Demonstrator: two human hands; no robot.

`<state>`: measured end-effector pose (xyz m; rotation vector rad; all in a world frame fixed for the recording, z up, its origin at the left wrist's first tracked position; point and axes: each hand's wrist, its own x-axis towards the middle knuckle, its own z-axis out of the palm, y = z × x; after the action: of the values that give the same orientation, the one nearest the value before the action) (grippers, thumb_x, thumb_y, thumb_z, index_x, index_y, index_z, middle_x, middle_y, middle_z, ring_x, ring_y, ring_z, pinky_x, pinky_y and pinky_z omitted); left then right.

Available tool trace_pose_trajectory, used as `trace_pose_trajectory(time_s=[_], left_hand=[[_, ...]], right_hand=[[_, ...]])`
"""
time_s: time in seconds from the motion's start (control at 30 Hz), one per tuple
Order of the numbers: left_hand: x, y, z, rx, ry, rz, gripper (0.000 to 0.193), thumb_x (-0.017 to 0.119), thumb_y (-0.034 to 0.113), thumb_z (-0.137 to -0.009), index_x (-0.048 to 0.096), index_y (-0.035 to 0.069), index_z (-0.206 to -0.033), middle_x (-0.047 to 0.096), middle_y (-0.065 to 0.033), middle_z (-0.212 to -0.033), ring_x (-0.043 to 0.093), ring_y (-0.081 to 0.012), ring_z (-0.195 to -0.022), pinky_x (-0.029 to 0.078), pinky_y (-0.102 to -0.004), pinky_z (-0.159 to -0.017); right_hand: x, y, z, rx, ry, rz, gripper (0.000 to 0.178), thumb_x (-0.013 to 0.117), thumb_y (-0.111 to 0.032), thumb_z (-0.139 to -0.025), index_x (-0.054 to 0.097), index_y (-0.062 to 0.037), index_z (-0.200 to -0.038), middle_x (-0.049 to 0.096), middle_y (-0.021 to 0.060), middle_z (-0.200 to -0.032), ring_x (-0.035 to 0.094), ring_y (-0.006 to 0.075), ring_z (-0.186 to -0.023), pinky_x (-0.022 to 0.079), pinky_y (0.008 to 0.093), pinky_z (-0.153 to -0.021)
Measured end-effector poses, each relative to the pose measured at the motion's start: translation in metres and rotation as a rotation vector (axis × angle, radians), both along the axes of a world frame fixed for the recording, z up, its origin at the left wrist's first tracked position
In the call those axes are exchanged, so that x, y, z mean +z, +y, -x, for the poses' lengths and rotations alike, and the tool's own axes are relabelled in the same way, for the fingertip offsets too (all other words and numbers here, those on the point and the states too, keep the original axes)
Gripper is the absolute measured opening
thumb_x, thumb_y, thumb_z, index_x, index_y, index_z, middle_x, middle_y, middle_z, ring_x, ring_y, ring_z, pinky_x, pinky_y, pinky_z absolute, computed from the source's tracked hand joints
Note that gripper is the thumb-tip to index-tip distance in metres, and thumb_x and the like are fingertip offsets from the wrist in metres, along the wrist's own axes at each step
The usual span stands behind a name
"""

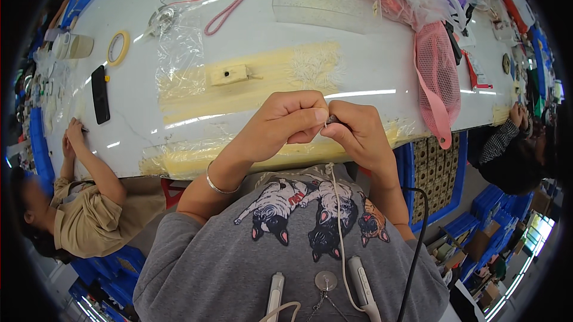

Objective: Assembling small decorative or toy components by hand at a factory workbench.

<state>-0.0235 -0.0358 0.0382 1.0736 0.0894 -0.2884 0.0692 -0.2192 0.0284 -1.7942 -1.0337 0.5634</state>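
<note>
Pinched piece: a small dark piece (333,119) sits where the fingertips of both hands meet; the fingers hide much of it, so I can't name it closer.
Strand: a short white strand (326,124) shows beside it, between the thumbs.
Left hand (292,122): curled, thumb and index finger pressed together on what looks like the strand.
Right hand (358,132): thumb and index finger pinching the dark piece.
Just beyond the hands: yellowish tape strips (262,96) on the white tabletop (382,80), bearing a heap of white strands (316,64) and, further left, a pale block (230,75) with a dark hole.
Left of the hands: crinkled clear film (180,50), a yellow tape roll (118,47) and a black phone (101,95); past them, a co-worker in tan (98,220).
Far ahead: a braided pink wrist strap (231,10) and a clear open box (326,8).
Right of the hands: a pink mesh bag (440,74), which I count as the nearest bulky obstacle.
Nearer the body: a white cord (341,220) hanging below the right hand.
</note>
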Motion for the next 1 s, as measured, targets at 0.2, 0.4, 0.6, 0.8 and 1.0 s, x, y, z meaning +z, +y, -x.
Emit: trace_pose_trajectory(time_s=[0.2,0.4,0.6,0.8,1.0], left_hand=[[-0.003,0.000,0.001,0.004,0.014,0.027,0.025,0.051,0.019,-0.100,0.053,0.005,-0.080,0.042,0.0043,-0.066,0.031,-0.0028,-0.056,0.024,-0.0198,-0.050],[-0.002,-0.001,0.003,-0.008,0.031,0.021,0.025,0.051,0.018,-0.100,0.053,0.005,-0.080,0.042,0.0044,-0.066,0.031,-0.0028,-0.056,0.024,-0.0196,-0.050],[-0.001,-0.002,0.005,0.003,0.022,-0.005,0.025,0.051,0.017,-0.101,0.052,0.005,-0.080,0.041,0.0046,-0.066,0.032,-0.0027,-0.057,0.025,-0.0196,-0.051],[0.002,-0.003,0.007,0.004,0.011,-0.034,0.025,0.050,0.018,-0.101,0.052,0.005,-0.080,0.041,0.0047,-0.066,0.031,-0.0026,-0.058,0.025,-0.0197,-0.051],[0.003,-0.004,0.008,0.019,-0.030,-0.006,0.026,0.051,0.021,-0.101,0.053,0.005,-0.081,0.041,0.0045,-0.066,0.031,-0.0029,-0.057,0.025,-0.0202,-0.051]], right_hand=[[-0.011,0.002,0.001,-0.034,-0.103,-0.048,0.039,0.067,-0.039,-0.088,0.055,-0.0039,-0.076,0.048,0.0107,-0.063,0.047,0.0298,-0.055,0.037,0.0357,-0.051],[-0.009,0.001,0.002,0.001,-0.002,-0.017,0.042,0.068,-0.040,-0.088,0.052,-0.0043,-0.072,0.044,0.0109,-0.059,0.042,0.0292,-0.052,0.035,0.0361,-0.049],[-0.010,0.000,0.003,0.020,-0.012,-0.022,0.044,0.068,-0.040,-0.088,0.050,-0.0041,-0.071,0.043,0.0109,-0.058,0.041,0.0293,-0.051,0.035,0.0364,-0.049],[-0.009,0.000,0.007,0.012,-0.009,-0.042,0.042,0.068,-0.038,-0.089,0.051,-0.0041,-0.071,0.043,0.0108,-0.059,0.042,0.0289,-0.051,0.035,0.0359,-0.049],[-0.009,0.001,0.010,-0.033,0.101,-0.150,0.036,0.073,-0.034,-0.086,0.057,-0.0029,-0.077,0.046,0.0078,-0.059,0.043,0.0201,-0.050,0.035,0.0314,-0.049]])
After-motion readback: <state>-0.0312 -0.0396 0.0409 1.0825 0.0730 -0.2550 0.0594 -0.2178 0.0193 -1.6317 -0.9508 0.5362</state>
